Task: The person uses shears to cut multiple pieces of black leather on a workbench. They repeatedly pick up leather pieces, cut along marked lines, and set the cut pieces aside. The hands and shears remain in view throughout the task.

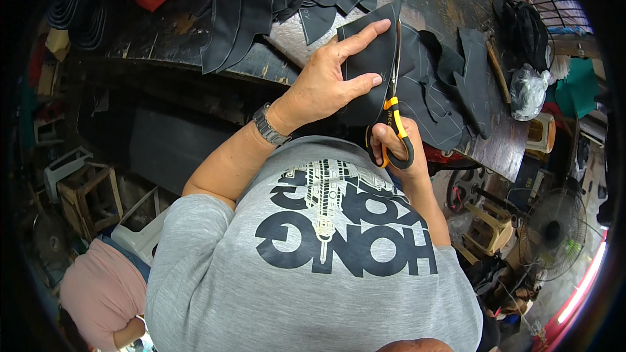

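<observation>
Right grip (418, 145), closed round yellow-handled scissors (392, 103), apparently trims the black piece (366, 53) ahead; left grip (321, 81) spread atop it, any pinch hidden; next snip likely needs tautness.

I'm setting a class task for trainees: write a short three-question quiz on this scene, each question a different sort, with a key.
1. Which hand holds the scissors?
2. True or false: the watch is on the right wrist.
3. The left hand touches: A) the red cloth; B) a dark flat piece; C) the clear plastic bag.

Key:
1. The right hand.
2. False.
3. B.
</observation>
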A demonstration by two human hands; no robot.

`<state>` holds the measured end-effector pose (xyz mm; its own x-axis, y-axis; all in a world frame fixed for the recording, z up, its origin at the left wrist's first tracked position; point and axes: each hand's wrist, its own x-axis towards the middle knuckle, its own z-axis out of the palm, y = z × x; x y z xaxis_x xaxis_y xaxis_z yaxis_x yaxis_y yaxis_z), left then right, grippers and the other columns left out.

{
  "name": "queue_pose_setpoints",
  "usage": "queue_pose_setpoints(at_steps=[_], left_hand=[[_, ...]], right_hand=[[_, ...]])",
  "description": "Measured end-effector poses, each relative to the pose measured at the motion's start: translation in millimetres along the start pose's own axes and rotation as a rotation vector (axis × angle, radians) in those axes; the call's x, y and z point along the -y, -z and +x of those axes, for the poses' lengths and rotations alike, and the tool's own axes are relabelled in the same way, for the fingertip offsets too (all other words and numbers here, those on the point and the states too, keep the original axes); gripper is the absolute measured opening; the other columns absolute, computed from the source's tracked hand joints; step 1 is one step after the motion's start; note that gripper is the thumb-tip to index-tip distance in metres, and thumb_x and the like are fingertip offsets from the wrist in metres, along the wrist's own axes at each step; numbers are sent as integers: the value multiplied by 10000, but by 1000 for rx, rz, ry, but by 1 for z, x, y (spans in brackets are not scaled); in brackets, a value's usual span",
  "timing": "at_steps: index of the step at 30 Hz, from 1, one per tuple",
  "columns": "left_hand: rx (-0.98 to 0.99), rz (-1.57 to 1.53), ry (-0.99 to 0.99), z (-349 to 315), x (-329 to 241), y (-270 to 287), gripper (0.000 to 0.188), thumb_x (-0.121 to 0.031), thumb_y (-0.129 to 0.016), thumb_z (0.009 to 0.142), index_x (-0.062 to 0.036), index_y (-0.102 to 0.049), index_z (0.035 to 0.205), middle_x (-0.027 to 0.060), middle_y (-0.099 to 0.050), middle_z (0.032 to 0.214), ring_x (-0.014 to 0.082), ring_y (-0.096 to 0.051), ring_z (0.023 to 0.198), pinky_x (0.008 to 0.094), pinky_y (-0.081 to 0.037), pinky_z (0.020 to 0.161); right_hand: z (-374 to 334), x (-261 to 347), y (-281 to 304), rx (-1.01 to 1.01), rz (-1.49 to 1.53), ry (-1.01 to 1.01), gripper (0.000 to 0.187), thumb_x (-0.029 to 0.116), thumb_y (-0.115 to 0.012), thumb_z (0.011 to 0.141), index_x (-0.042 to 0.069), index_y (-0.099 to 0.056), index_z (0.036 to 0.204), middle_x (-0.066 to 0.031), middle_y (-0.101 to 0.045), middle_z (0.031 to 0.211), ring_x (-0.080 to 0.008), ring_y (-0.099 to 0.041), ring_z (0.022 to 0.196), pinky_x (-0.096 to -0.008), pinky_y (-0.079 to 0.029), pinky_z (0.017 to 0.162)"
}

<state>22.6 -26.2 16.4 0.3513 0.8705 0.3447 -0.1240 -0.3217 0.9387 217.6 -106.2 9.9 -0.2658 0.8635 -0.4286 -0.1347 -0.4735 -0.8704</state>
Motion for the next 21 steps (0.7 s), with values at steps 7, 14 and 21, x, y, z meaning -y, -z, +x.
queue_pose_setpoints(at_steps=[7, 14, 21], left_hand=[[86, 12, 78, -7, -6, -6, 671, 32, -671, 846, 12, -406, 1462, 119, -476, 1472, 119, -531, 1190, 270, -441, 1018], [76, 26, 94, -8, -2, -2, 681, 30, -671, 846, 4, -397, 1469, 113, -470, 1476, 127, -535, 1196, 278, -449, 1018], [80, 4, 51, -7, -1, -2, 688, 23, -677, 842, -4, -400, 1471, 105, -513, 1429, 118, -556, 1153, 275, -457, 1002]], right_hand=[[8, 11, 4, -52, 3, 98, 454, 451, -744, 839, 29, -584, 791, -53, -582, 625, -130, -568, 517, -238, -459, 497], [12, 6, 7, -43, -21, 72, 431, 405, -787, 818, 33, -576, 762, -31, -547, 606, -95, -514, 459, -216, -393, 401], [7, 6, 13, -26, -56, 42, 391, 364, -796, 811, 29, -598, 770, -31, -557, 630, -98, -524, 478, -214, -393, 398]])
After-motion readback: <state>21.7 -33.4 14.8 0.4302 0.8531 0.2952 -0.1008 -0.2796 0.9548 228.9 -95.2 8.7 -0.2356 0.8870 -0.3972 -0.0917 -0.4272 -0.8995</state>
